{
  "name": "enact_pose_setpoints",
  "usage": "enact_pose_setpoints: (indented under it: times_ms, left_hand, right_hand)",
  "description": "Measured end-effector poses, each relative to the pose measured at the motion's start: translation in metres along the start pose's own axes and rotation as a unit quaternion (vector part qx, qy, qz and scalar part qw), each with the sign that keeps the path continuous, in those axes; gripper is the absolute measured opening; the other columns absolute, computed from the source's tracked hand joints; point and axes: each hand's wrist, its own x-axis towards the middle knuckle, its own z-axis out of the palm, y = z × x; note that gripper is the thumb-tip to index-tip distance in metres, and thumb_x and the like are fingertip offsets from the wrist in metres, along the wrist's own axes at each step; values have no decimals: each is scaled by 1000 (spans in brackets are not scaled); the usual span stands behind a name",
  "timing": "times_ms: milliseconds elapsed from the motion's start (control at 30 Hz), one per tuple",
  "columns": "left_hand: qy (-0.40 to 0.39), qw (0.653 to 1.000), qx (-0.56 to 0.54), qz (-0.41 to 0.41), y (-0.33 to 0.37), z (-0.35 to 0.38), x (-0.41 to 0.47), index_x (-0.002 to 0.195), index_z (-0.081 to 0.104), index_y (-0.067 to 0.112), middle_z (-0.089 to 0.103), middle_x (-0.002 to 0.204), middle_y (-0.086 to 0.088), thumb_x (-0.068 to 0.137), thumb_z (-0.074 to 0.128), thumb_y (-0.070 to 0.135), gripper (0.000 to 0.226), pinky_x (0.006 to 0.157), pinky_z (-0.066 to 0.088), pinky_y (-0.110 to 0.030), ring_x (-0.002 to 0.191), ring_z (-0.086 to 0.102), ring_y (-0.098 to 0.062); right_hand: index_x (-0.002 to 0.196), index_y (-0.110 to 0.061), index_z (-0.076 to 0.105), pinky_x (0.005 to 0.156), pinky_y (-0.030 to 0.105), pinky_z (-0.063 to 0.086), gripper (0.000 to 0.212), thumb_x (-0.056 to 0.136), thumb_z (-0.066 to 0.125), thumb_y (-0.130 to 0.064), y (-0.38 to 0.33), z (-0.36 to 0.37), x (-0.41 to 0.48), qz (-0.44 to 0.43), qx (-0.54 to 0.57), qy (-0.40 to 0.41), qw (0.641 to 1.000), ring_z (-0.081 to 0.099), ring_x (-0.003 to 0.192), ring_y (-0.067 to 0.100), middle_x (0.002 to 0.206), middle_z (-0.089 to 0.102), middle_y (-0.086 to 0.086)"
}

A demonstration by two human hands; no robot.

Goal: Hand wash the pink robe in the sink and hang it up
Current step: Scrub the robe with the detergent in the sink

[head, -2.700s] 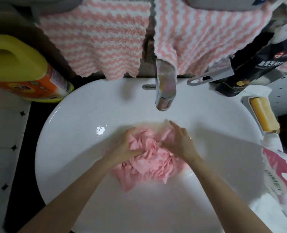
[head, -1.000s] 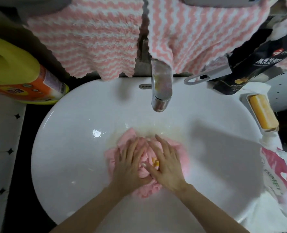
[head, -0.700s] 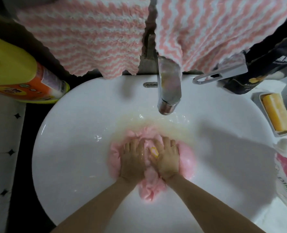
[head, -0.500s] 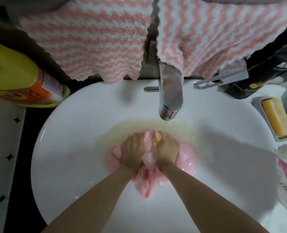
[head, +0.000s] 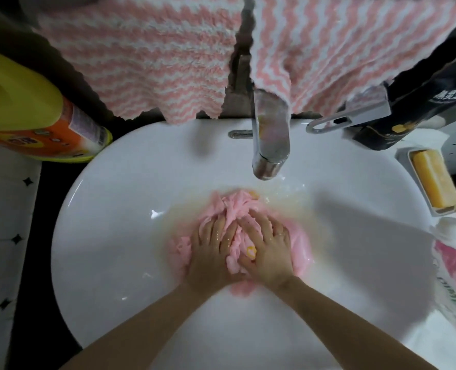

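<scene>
The pink robe (head: 299,244) lies bunched and wet at the bottom of the white sink (head: 109,198), in shallow yellowish water. Both hands press down on it side by side: the left hand (head: 210,249) and the right hand (head: 269,249) have fingers fairly straight and spread, with a ridge of cloth pushed up between them. The faucet (head: 270,140) overhangs the basin just behind the robe. Two pink-and-white striped towels (head: 141,62) hang above, one draping onto the faucet. A yellow detergent bottle (head: 29,110) stands at the left, and a yellow soap bar (head: 435,180) sits in its dish at the right.
</scene>
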Motion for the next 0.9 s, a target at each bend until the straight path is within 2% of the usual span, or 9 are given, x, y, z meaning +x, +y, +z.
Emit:
enact_pose_setpoints:
  times_ms: [233, 333, 433, 500, 567, 667, 733, 800, 900]
  left_hand:
    - [59, 997, 39, -37, -10, 12, 33, 107, 50, 14, 64, 96, -11, 82, 46, 27, 29, 65, 41, -36, 77, 60, -29]
    - [62, 998, -2, -7, -19, 14, 47, 105, 48, 11, 65, 88, -10, 74, 50, 23, 32, 69, 40, -30, 75, 62, -28]
    - [-68, 988, -126, -63, -24, -3, 63, 120, 56, 14, 67, 103, -8, 74, 46, 42, 55, 81, 42, -33, 92, 63, -27]
    - [-164, 929, -280, -176, -28, -27, 75, 128, 57, 22, 66, 116, -2, 69, 50, 52, 66, 93, 45, -35, 105, 62, -21]
    - [-236, 814, -464, -257, -29, -62, 83, 125, 58, 31, 67, 115, 9, 74, 63, 52, 55, 97, 46, -28, 108, 62, -11]
    - [-231, 743, -554, -295, -26, -100, 65, 115, 54, 34, 57, 111, 22, 86, 56, 53, 34, 88, 35, -16, 110, 51, 1]
    - [-177, 827, -471, -249, -17, -100, 44, 120, 52, 32, 58, 101, 18, 69, 56, 74, 66, 85, 37, -22, 99, 56, 3]
    - [-126, 953, -235, -145, -9, -77, 26, 129, 48, 26, 56, 110, 2, 64, 45, 86, 88, 88, 44, -35, 103, 54, -14]
    - [-133, 987, -52, -70, 2, -31, 6, 141, 33, 26, 31, 147, -15, 62, 39, 85, 99, 102, 32, -58, 130, 35, -36]
  right_hand:
    - [99, -22, 49, 68, 35, 46, 37, 66, 40, -37, -8, 1, 43, 78, -44, 90, 992, 61, 70, 30, 87, 64, 6]
    - [85, -10, 66, 65, 40, 54, 39, 70, 38, -33, -11, 6, 59, 150, -21, 104, 983, 66, 68, 33, 78, 68, 12]
    - [93, -8, 66, 79, 40, 42, 42, 78, 37, -35, -24, -5, 68, 214, 37, 37, 975, 62, 86, 36, 91, 66, 15]
    - [96, -13, 67, 81, 36, 36, 41, 87, 39, -41, -25, -20, 75, 290, 87, -14, 953, 60, 96, 34, 100, 67, 14]
    - [84, -23, 67, 77, 34, 43, 26, 85, 50, -43, -18, -46, 77, 337, 239, -42, 910, 63, 93, 31, 91, 70, 10]
    - [100, -43, 61, 86, 35, 51, 25, 76, 58, -46, -6, -86, 50, 239, 393, -118, 880, 65, 94, 16, 100, 70, -9]
    - [113, -50, 55, 89, 36, 50, 50, 65, 49, -62, -6, -94, 23, 195, 365, -166, 895, 63, 94, 13, 107, 68, -11]
    - [123, -47, 53, 95, 38, 45, 64, 66, 41, -71, -10, -83, 8, 156, 206, -83, 962, 54, 103, 19, 116, 62, -4]
    - [143, -44, 32, 111, 49, 24, 68, 83, 28, -75, -12, -47, 3, 57, 32, -96, 993, 27, 138, 29, 153, 29, 3]
